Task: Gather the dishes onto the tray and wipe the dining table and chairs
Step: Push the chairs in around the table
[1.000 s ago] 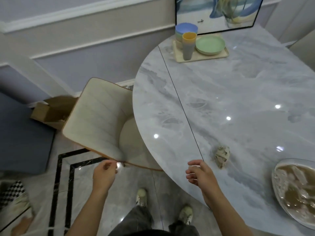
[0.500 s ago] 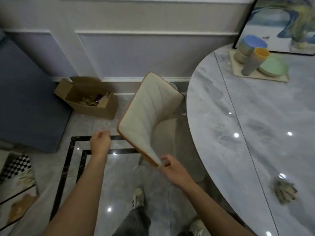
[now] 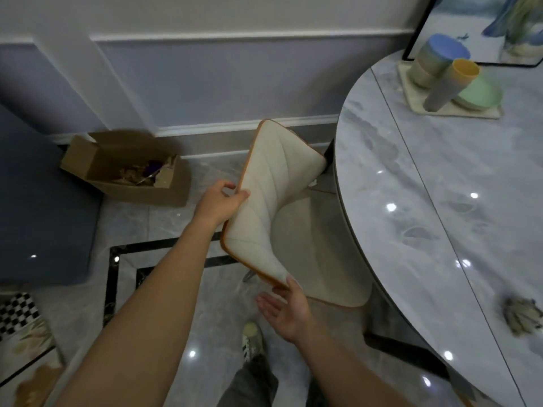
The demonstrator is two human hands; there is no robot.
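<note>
A cream chair (image 3: pixel 273 201) with an orange edge is tucked at the round grey marble table (image 3: pixel 440 230), its backrest towards me. My left hand (image 3: pixel 219 201) grips the backrest's left edge, thumb on the front. Palm up with straight fingers, my right hand (image 3: pixel 286 309) lies under the backrest's near corner, and only the thumb touches it. A crumpled grey cloth (image 3: pixel 521 317) lies on the table near its right edge. At the far side, a beige tray (image 3: pixel 470 113) carries a yellow-rimmed cup (image 3: pixel 449 86), a stack of cups topped blue (image 3: pixel 435 60) and a green plate (image 3: pixel 482 95).
An open cardboard box (image 3: pixel 126 168) with scraps stands on the floor by the wall, left of the chair. A dark blue block (image 3: pixel 44 201) fills the left side. A framed picture (image 3: pixel 484 24) leans behind the tray. My shoes are on the glossy tiled floor below.
My view has swung left towards the chair. My left hand reached out and took the backrest's edge. My right hand left the table edge and went to the backrest's near corner.
</note>
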